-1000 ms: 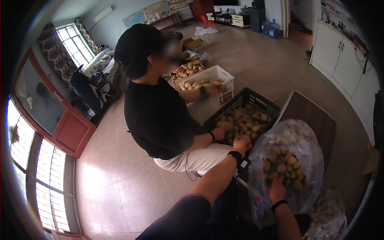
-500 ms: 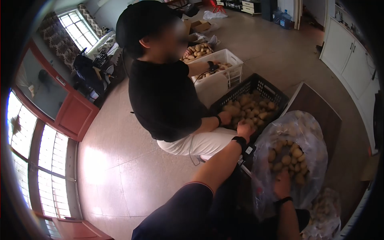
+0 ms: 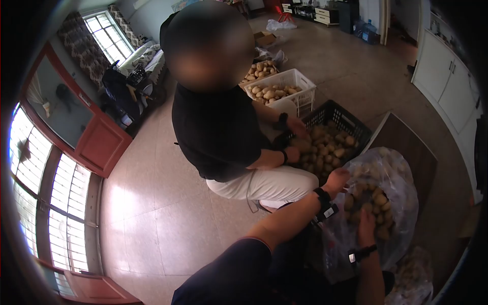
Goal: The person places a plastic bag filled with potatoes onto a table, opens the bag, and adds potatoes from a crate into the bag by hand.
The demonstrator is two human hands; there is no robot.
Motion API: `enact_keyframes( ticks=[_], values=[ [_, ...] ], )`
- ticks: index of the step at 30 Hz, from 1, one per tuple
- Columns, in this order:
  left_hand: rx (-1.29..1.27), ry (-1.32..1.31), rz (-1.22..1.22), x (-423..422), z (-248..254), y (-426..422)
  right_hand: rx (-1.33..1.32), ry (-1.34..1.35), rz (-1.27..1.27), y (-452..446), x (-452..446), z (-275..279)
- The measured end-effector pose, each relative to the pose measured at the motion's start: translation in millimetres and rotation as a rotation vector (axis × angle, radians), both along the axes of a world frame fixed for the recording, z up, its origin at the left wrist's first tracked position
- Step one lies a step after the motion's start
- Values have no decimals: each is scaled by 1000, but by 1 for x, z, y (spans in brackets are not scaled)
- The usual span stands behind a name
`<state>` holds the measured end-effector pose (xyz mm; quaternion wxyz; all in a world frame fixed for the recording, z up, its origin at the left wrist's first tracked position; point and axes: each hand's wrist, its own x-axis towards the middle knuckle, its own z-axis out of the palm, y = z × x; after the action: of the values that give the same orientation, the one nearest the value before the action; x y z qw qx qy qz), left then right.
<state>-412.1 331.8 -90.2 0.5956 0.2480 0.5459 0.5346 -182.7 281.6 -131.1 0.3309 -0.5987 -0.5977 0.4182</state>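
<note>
A clear plastic bag (image 3: pixel 406 203) of potatoes (image 3: pixel 380 201) lies open at the right. My left hand (image 3: pixel 337 181) is over the bag's left rim, near the black crate; its fingers are partly bent and what they hold, if anything, cannot be made out. Inside the bag opening, my right hand (image 3: pixel 366 223) touches the potatoes, with a potato at its fingertips. The black crate (image 3: pixel 356 122) holds many potatoes, and both hands of a co-worker (image 3: pixel 216 132) are at its left side.
Beyond the crate stand a white basket (image 3: pixel 305 84) of potatoes and a box of more potatoes (image 3: pixel 260 70). A brown board (image 3: pixel 406 147) lies behind the bag. Another bag (image 3: pixel 414 277) sits at the lower right. A red door (image 3: pixel 101 147) stands at the left.
My left hand has moved from the black crate back to the bag's rim. My right hand has risen slightly. The co-worker's farther hand has moved from the white basket to the black crate.
</note>
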Motion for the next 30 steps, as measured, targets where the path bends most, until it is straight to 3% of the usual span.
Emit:
enact_keyframes(
  ticks=[2, 8, 10, 12, 19, 21, 22, 23, 24, 25, 26, 28, 30],
  values=[
    [-3, 95, -139, 12, 4, -6, -326, 136, -46, -1, -13, 18],
    [93, 247, -354, 32, -15, -9, -417, 383, -63, 3, -22, 44],
    [123, 244, -388, 34, -16, -8, -327, 365, -48, 13, -18, 18],
    [61, 162, -504, 35, -13, -9, -237, 340, -30, 14, -19, 23],
    [145, 195, -525, 27, -30, -11, -23, 263, 120, 13, -20, 21],
    [854, 882, -757, 18, -38, -1, 1, 257, 141, 17, -16, 11],
    [653, 470, -683, 19, -44, 2, 120, 81, 156, 18, -11, 8],
    [438, 330, -603, 19, -33, -2, 235, -99, 170, 19, -4, 8],
    [238, 177, -481, 19, -26, -3, 167, -147, 156, 18, -4, 12],
    [351, 479, -438, 16, -43, 5, 215, -227, 173, 23, 3, 1],
    [144, 48, -360, 14, -27, -1, 243, -319, 184, 24, 13, -18],
    [96, -73, -216, 9, -8, -9, 346, -487, 190, 15, 26, -30],
    [69, -67, -159, -2, -5, -3, 224, -529, 147, 6, 26, -16]
  ],
)
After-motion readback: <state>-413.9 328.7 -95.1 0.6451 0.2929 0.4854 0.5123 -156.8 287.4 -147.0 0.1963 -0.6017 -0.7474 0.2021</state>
